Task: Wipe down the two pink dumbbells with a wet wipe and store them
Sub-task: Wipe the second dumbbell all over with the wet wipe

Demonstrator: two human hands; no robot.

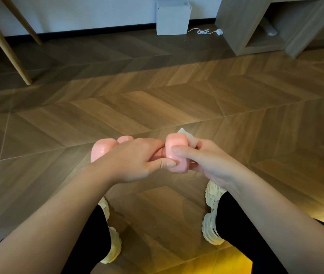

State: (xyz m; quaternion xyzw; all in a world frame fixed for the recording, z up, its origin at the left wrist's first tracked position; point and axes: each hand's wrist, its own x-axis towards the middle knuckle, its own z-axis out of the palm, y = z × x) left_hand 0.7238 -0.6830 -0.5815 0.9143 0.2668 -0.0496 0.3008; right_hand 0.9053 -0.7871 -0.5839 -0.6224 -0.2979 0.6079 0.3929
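A pink dumbbell (177, 153) is held level above the wooden floor, in front of my knees. My left hand (135, 161) grips its handle from above, fingers curled round the bar. Its left head (100, 152) sticks out past my knuckles. My right hand (202, 157) cups the right head with a white wet wipe (186, 135) pressed against the outer side, and the index finger lies across the head's near face. A second bit of pink (125, 138) shows just behind my left hand; I cannot tell whether it is the other dumbbell.
A white box (173, 16) stands against the far wall with a white cable (204, 32) beside it. A wooden cabinet (255, 26) is at the back right, slanted wooden legs (9, 46) at the back left. My cream shoes (212, 214) are below my hands.
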